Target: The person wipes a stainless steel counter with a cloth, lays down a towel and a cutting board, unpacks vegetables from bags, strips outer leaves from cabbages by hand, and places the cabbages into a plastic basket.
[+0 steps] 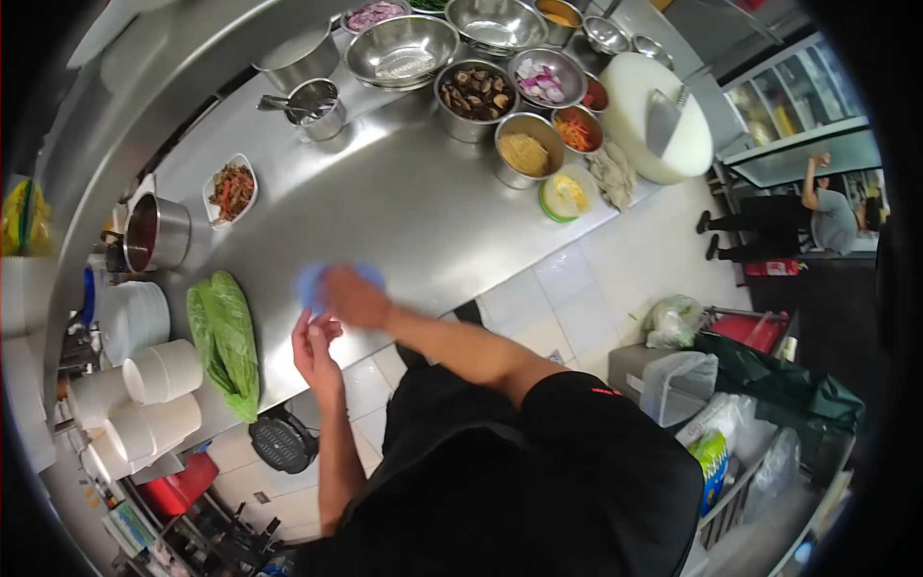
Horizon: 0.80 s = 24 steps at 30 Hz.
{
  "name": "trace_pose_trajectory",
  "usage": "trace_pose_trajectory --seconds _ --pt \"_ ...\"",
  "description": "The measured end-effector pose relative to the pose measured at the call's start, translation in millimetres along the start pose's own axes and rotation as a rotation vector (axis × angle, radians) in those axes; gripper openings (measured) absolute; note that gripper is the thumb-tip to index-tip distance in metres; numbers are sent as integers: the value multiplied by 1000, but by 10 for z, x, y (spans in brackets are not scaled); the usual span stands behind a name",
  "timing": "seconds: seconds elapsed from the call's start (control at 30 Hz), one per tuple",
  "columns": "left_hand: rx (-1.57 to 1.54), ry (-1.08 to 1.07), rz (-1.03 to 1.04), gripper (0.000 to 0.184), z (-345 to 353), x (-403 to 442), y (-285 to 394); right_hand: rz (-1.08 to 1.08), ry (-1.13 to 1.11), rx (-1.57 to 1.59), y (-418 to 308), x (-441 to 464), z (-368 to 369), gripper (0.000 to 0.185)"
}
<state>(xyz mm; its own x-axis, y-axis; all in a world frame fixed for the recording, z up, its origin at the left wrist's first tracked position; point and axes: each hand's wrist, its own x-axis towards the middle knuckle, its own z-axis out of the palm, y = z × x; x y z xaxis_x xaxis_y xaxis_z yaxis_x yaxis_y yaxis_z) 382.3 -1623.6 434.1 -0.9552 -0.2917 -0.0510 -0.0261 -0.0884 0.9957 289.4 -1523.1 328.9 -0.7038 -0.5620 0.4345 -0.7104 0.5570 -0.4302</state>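
Observation:
My right hand presses a blue cloth against the steel counter; hand and cloth are smeared by motion. Close by, at the counter's front edge, my left hand is raised with its fingers loosely bent and apart, holding nothing. To the left of it lies a long green leafy vegetable, perhaps lettuce, in what looks like clear plastic. Farther back on the left stands a white dish of chopped reddish-brown food.
At the back right are bowls of mushrooms, cut onion and carrot strips, beside a white round tub. Stacked white bowls stand left. A person is at an open fridge. Bagged goods are at right.

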Motion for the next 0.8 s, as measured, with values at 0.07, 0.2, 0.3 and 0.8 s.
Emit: trace_pose_trajectory --seconds 0.07,0.2,0.3,0.8 --pt "-42 -31 -74 34 -68 23 64 358 434 -461 790 -171 -101 37" --pt "-23 -92 -116 34 -538 -53 -37 674 310 -783 978 -865 -1252 44" --pt "34 -97 -144 35 -925 -201 -236 1090 -30 -770 529 -1572 -1384 43" --pt "112 -186 -204 36 -678 -328 -15 827 439 -437 585 -1473 -3007 20"
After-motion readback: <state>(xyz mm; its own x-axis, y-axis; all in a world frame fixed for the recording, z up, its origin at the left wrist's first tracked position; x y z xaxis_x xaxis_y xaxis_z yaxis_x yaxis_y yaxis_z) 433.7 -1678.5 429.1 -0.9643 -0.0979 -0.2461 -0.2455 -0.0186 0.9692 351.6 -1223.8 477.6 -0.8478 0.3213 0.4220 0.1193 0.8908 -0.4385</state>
